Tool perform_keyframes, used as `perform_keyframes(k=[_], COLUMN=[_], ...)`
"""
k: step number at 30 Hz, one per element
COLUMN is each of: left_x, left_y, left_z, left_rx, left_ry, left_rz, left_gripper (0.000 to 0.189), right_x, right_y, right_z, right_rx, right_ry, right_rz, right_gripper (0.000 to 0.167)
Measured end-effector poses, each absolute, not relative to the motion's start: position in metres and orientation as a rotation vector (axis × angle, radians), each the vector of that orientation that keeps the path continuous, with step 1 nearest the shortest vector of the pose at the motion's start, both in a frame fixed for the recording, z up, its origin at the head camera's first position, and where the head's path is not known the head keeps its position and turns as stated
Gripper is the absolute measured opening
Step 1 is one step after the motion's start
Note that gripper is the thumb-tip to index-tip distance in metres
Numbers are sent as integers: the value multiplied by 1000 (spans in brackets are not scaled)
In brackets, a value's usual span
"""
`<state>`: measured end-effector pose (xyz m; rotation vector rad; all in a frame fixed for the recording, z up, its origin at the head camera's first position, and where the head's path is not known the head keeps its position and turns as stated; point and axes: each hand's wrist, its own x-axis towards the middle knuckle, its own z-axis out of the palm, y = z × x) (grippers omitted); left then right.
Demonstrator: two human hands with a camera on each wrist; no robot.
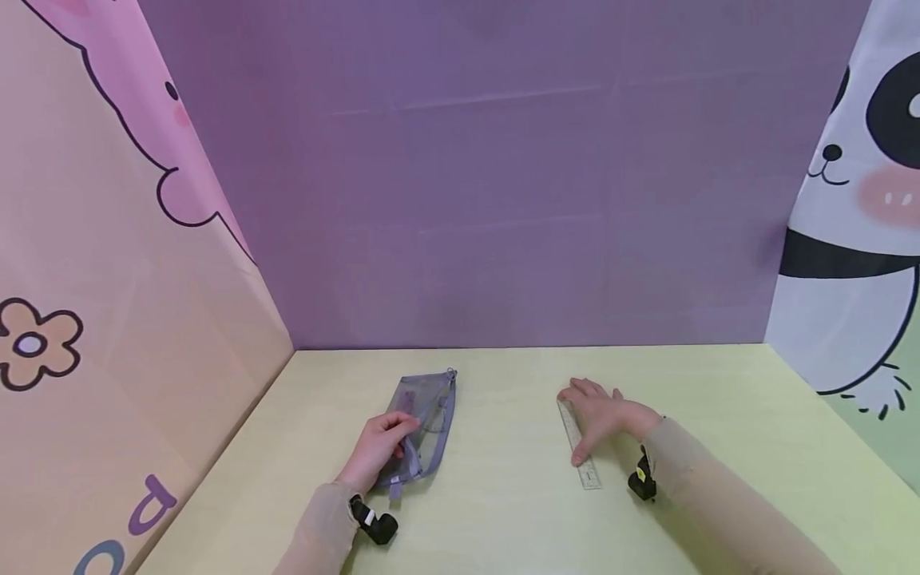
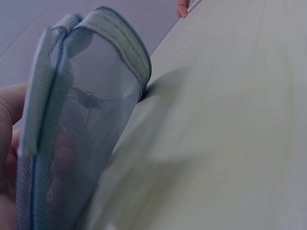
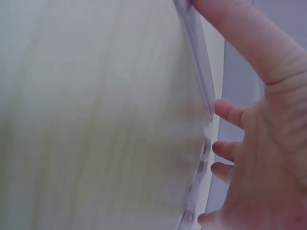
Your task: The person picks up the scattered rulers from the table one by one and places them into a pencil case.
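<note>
A grey-purple mesh zipper pouch (image 1: 433, 399) lies left of the table's middle, its zipped edge lifted. My left hand (image 1: 377, 445) pinches that edge between thumb and fingers. Through the see-through mesh (image 2: 105, 72) in the left wrist view, some of its fingers show faintly behind. Farther right, a clear ruler (image 1: 588, 474) with printed marks lies lengthwise on the table. Over it my right hand (image 1: 602, 411) is spread, thumb on the ruler's middle part and fingertips by its far end. The right wrist view shows these fingers fairly straight and apart along the ruler (image 3: 197, 55).
The pale yellow table (image 1: 503, 527) ends at a purple back panel (image 1: 460, 200). A cartoon-printed panel (image 1: 108, 319) stands on the left, and one with a panda (image 1: 855, 319) on the right. A black wrist camera (image 1: 377, 527) hangs under each wrist.
</note>
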<state>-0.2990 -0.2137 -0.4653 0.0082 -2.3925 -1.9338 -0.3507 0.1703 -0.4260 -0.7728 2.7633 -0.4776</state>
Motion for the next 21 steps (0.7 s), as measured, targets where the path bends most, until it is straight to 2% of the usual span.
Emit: perform_keyframes(k=[7,15,21], left_x=[-299,-297,-296], left_y=[-215,-213,-214], left_z=[-464,-463,-461], left_rx=[-9,-3,5], left_ry=[-2398,-2399,-2399], left_rz=[-1940,-1951,-1949], left_gripper=[16,14,16], right_x=[-353,-356,-361], right_y=[166,167,170], right_z=[-431,-435,-433], right_rx=[-751,-731,-799], right_ry=[2778,2835,2677], right_rz=[-584,-686,-957], right_gripper=[91,87,81])
